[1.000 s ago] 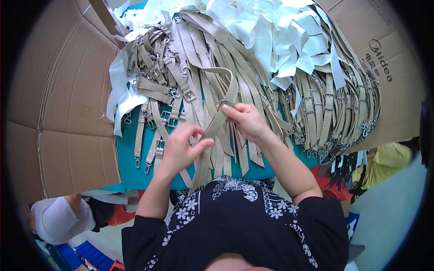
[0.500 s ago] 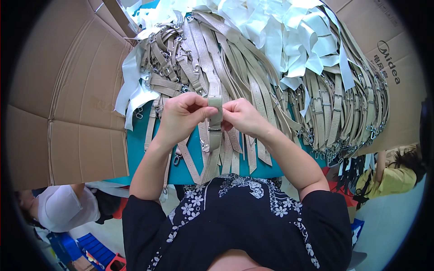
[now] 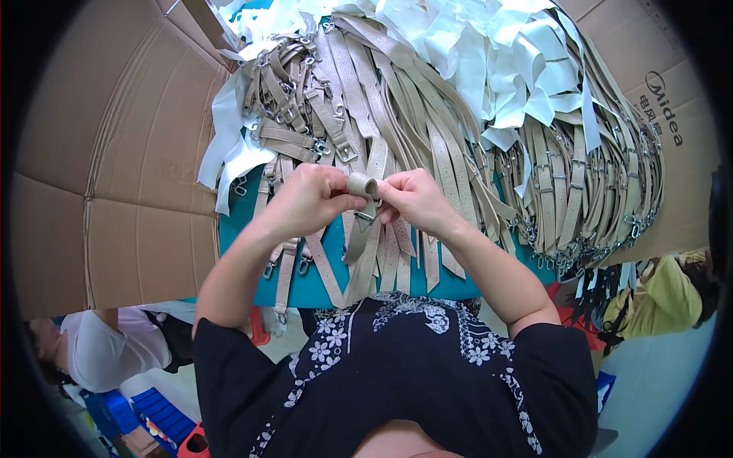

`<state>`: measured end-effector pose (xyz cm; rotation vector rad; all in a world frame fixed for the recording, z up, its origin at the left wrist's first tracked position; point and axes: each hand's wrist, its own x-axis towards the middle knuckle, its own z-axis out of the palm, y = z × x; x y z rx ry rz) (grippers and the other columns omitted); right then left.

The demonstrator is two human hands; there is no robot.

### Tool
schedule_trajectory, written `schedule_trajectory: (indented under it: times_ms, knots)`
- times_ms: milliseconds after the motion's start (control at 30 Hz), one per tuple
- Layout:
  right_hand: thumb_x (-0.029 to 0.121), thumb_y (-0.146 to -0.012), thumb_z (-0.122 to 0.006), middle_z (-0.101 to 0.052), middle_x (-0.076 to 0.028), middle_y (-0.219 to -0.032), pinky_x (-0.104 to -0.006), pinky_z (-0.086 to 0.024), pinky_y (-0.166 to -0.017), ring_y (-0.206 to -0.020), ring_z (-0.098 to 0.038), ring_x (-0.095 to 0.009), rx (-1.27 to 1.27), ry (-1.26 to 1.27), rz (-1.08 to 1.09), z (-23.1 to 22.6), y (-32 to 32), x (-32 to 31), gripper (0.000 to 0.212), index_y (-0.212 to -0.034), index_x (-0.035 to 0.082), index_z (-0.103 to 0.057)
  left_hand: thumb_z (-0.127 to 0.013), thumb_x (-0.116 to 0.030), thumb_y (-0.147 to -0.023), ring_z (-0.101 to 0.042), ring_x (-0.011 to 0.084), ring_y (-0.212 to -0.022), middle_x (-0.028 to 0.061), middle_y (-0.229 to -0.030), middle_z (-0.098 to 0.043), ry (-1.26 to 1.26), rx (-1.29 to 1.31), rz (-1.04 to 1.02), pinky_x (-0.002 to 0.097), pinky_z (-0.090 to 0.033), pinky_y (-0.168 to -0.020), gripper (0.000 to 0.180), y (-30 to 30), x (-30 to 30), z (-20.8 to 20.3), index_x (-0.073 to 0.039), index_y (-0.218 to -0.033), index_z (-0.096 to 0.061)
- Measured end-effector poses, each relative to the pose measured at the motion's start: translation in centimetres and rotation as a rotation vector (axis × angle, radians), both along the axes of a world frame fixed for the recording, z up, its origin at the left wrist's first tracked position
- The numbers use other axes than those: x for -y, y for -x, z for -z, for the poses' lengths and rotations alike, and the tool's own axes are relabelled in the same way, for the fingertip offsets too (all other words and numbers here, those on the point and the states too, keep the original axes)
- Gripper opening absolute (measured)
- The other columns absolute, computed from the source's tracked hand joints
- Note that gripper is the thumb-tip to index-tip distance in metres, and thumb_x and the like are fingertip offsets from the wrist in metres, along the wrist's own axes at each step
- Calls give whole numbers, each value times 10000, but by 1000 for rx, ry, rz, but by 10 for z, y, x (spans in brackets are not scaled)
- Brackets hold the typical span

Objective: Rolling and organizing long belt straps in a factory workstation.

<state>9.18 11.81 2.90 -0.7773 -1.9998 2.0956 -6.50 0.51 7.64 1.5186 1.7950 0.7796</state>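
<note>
Between my two hands, above the middle of the table, a beige strap (image 3: 362, 184) is bent into a loop. My left hand (image 3: 319, 191) pinches it from the left, thumb and fingers pressed together. From the other side my right hand (image 3: 412, 197) grips the strap, its fingertips partly hidden behind it. A metal buckle (image 3: 365, 217) shows just under the loop, and the strap's lower part hangs down from there. Beneath and beyond my hands lie many long beige straps (image 3: 427, 114) with punched holes. Straps with metal clips (image 3: 286, 84) are heaped at the far left.
White sheets of thin material (image 3: 496, 53) cover the far side of the teal table (image 3: 313, 286). A thick bundle of straps (image 3: 569, 191) lies at the right. Cardboard (image 3: 145, 175) walls off the left. One person (image 3: 114, 347) is at the lower left, another (image 3: 660, 298) at the right.
The strap has gone from hanging flat to curling over into a loop between my fingers. Both hands keep their hold.
</note>
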Motion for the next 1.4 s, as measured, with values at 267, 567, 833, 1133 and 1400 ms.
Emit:
schedule_trajectory:
  times_ms: [267,567,833,1133,1400]
  knots:
    - [143,-858,-483,-590,-51,-608,-205,-466,-486,-515,-574,-81,71,-16,90,2,-1,0,253,-718,-21,-615,-699,-190,-703,-520,233,-473,144,-568,-549,-141,-199,138,333,-411,-484,201,-7,-5,6,1,-721,-640]
    - [171,-853,-528,-605,-51,-621,-204,-461,-495,-519,-567,-83,97,-236,-151,-2,4,1,254,-727,-21,-636,-738,-204,-667,-491,215,-438,106,-513,-534,150,-162,352,318,-405,-473,234,11,-17,-6,4,-699,-635]
    - [249,-847,-590,-551,-6,-564,-195,-392,-432,-459,-490,-57,-66,183,281,15,3,-14,302,-667,9,-625,-682,-193,-758,-516,130,-528,79,-587,-529,-139,-112,-182,280,-408,-486,236,-39,6,29,2,-745,-551]
    - [230,-879,-544,-625,-50,-728,-236,-480,-570,-583,-583,-112,-174,413,374,28,-4,-15,233,-824,16,-618,-538,-186,-876,-409,49,-508,-26,-540,-469,4,430,-88,240,-342,-455,255,-82,33,71,-1,-703,-565]
    - [353,-921,-443,-492,15,-597,-202,-379,-423,-483,-471,-85,159,165,142,-24,-47,-74,263,-982,102,-496,-370,-451,-913,-592,231,-933,164,-1070,-574,229,1352,-246,345,-492,-785,488,-33,-43,83,-21,-1066,-542]
